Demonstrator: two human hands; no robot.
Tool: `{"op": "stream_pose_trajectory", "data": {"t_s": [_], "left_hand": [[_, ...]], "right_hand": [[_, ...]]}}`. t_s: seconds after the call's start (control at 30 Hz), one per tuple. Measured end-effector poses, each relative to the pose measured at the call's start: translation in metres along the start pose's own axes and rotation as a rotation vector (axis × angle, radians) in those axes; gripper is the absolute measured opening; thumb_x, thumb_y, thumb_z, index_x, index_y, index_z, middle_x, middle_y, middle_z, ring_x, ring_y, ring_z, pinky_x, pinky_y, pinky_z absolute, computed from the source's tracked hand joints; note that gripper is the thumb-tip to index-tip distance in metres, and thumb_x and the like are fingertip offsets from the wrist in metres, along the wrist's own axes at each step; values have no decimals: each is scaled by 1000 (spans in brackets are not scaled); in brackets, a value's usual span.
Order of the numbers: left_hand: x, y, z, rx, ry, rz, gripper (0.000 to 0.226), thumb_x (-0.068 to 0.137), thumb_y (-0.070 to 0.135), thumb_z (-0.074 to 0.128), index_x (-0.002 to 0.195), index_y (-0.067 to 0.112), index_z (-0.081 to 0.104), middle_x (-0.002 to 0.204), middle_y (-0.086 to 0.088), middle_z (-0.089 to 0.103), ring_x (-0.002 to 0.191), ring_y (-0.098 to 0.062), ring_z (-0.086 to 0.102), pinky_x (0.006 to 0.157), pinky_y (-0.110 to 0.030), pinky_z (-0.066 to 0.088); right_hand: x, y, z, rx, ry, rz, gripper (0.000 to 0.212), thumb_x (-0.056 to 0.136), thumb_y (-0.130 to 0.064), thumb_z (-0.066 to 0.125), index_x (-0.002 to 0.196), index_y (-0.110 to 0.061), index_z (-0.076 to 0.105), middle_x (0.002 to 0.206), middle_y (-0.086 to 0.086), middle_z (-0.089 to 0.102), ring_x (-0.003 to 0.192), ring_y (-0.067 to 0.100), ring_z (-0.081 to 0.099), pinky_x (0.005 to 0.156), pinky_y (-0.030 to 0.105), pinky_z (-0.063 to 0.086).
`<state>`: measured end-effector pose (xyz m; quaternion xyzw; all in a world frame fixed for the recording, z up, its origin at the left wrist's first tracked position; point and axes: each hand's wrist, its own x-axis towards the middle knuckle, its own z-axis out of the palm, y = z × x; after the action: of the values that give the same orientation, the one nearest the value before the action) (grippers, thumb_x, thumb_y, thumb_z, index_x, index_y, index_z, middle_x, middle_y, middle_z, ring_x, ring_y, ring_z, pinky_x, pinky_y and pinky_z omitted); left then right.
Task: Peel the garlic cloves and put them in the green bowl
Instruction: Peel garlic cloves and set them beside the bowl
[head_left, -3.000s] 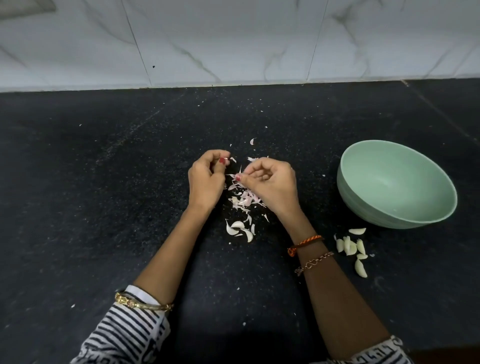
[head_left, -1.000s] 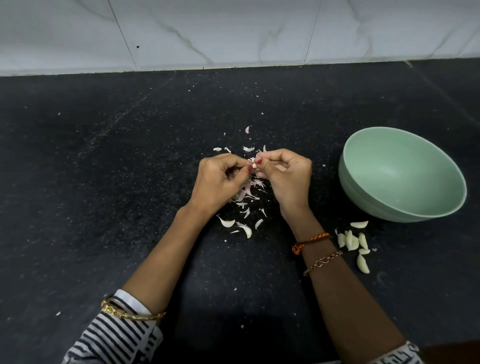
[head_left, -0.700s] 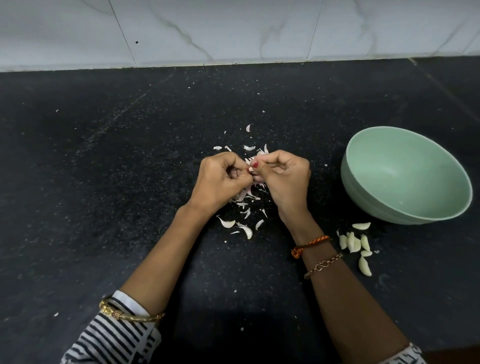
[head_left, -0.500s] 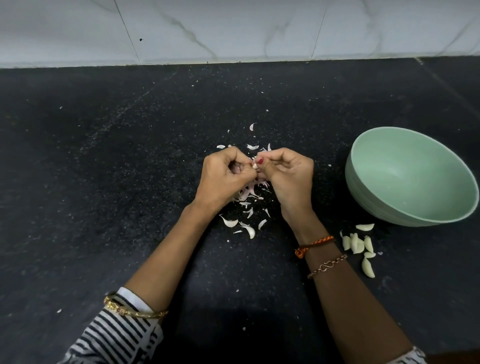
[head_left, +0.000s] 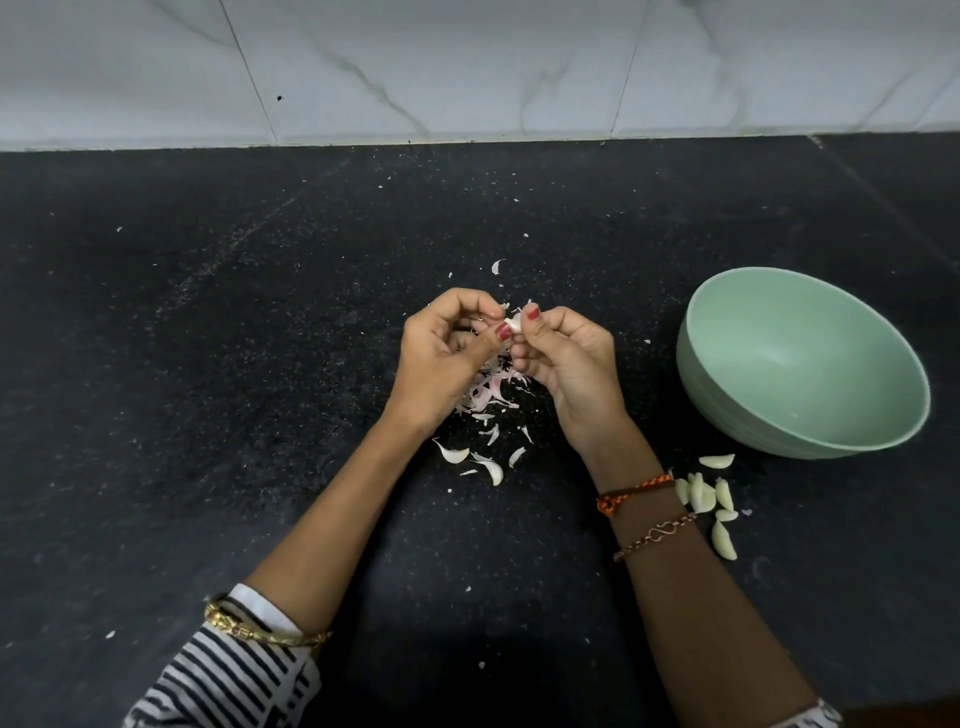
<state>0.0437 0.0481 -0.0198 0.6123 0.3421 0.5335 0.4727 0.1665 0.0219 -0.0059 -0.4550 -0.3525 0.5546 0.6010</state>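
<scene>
head view, garlic clove (head_left: 514, 323) pinched btwn both grips

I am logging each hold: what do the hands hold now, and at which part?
Both hands, left and right, pinch one garlic clove between thumb and fingertips, one at each side.
</scene>
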Motion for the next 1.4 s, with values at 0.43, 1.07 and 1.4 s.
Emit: {"op": "stream_pose_trajectory", "data": {"t_s": [0.43, 1.07, 1.4], "left_hand": [[-2, 0, 1, -19, -37, -25, 28, 79, -14, 58, 71, 13, 55, 68, 16, 63, 67, 1, 58, 66, -14, 49], [-3, 2, 3, 82, 42, 53, 16, 83, 9, 55, 97, 16, 59, 84, 14, 60, 78, 5, 55, 73, -13, 45], [-3, 3, 2, 82, 56, -17, 27, 82, -4, 62, 92, 21, 59, 81, 6, 56, 70, 3, 53, 70, -14, 48]], "right_hand": [[2, 2, 5, 107, -39, 103, 27, 92, -13, 51, 65, -9, 45, 49, -9, 54, 45, 0, 45, 46, 14, 39], [-1, 0, 6, 134, 6, 98, 26, 91, -11, 53, 65, -10, 52, 57, -3, 61, 53, 3, 56, 53, 15, 48], [1, 4, 4, 61, -42, 39, 22, 89, -10, 55, 67, -7, 53, 58, -2, 62, 55, 4, 60, 56, 15, 49]]}}
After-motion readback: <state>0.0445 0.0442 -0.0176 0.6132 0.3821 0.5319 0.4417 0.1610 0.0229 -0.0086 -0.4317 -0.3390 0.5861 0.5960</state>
